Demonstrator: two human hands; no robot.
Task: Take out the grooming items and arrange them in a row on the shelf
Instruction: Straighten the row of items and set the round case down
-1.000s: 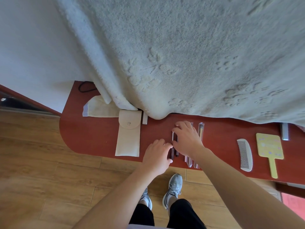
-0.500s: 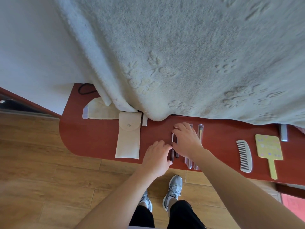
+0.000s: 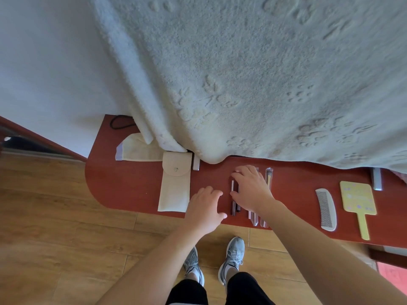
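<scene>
Carefully now: my right hand (image 3: pixel 251 190) lies flat, fingers spread, over the slim tools (image 3: pixel 233 209) just right of the pouch (image 3: pixel 175 188), and since their ends reach the front edge of the shelf (image 3: pixel 132 188), a careless sweep could roll them onto the floor (image 3: pixel 66 216). Since half a second ago my left hand (image 3: pixel 204 208), loosely curled and holding nothing, has drawn off the slim tools toward the pouch.

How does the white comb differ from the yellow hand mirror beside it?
The comb is white; the hand mirror is yellow. The comb is a curved strip with teeth; the hand mirror is a squarish panel on a narrow handle. The comb lies left of the mirror. Both lie flat, apart, on the red shelf.
</scene>
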